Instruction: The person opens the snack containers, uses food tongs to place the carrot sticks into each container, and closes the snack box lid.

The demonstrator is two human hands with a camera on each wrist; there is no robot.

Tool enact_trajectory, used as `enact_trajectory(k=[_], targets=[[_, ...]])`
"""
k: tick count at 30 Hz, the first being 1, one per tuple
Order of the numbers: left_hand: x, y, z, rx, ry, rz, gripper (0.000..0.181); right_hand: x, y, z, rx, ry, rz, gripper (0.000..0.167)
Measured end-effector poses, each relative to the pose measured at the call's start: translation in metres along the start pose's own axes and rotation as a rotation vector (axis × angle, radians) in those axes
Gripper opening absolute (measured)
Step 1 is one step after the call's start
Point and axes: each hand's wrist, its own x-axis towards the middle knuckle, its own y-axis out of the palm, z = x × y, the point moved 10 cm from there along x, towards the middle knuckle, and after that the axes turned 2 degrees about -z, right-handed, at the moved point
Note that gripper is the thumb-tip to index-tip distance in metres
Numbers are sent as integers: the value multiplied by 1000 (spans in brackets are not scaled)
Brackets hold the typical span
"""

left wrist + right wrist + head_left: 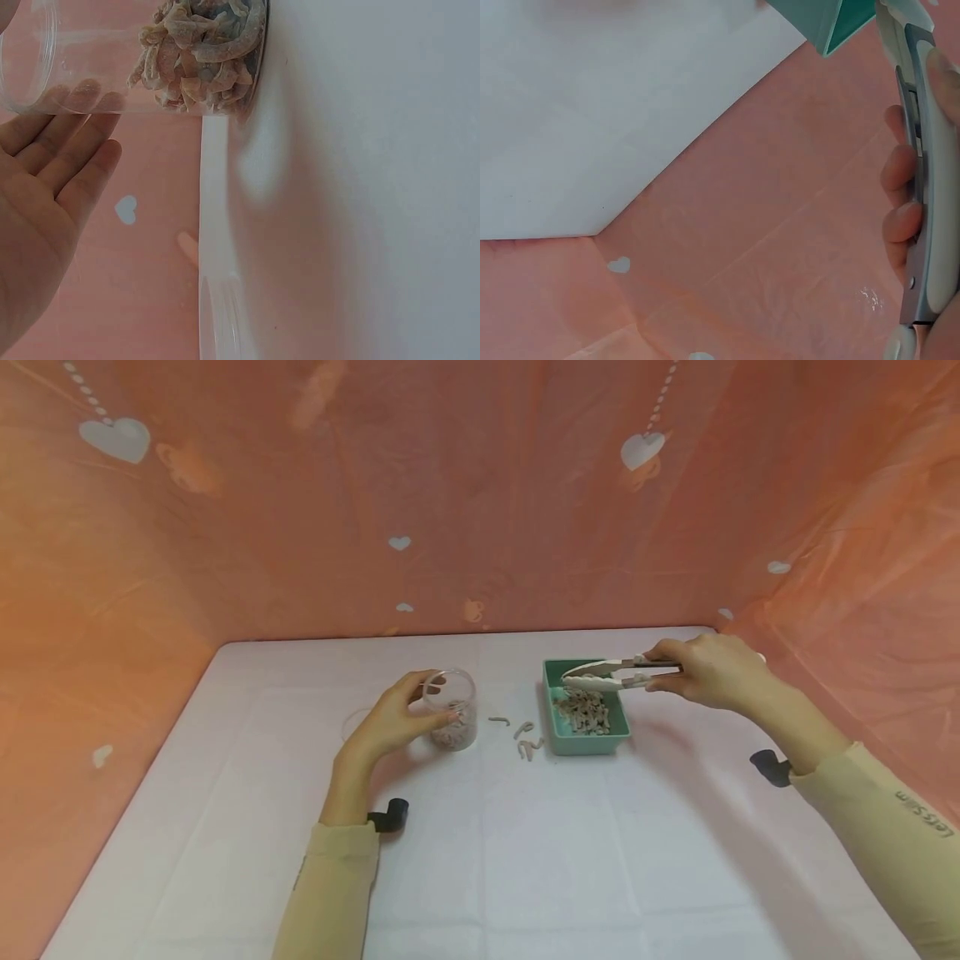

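Note:
My left hand (397, 718) holds a clear plastic jar (463, 689) upright on the table, thumb on the near side and fingers round the back. Pale brown dried strips (210, 52) fill the jar's lower part. My right hand (712, 672) grips a pair of tongs (633, 664) with pale handles, seen close up in the right wrist view. The tongs' tips reach over a green rectangular tray (588, 745), and whether they pinch a strip I cannot tell. More small dried pieces (585, 712) lie in the tray.
Several loose strips (527, 747) lie on the white tabletop (480, 843) between jar and tray. A clear round lid (355, 724) rests left of the jar, partly behind my left hand. Orange sheeting (480, 510) with hearts hangs behind and at both sides.

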Motion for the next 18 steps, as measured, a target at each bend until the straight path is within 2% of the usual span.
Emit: enact_trajectory(k=[8,14,18], targets=[[0,-1,-1,1,5,0,74,2,-7,3,4,-8,-8,35],[0,-1,-2,-3,10,-4,71,11,-23,15,12,-32,-47,36],[1,-1,-2,-9,18,-2,71,20,-30,25,21,-8,-27,38]])
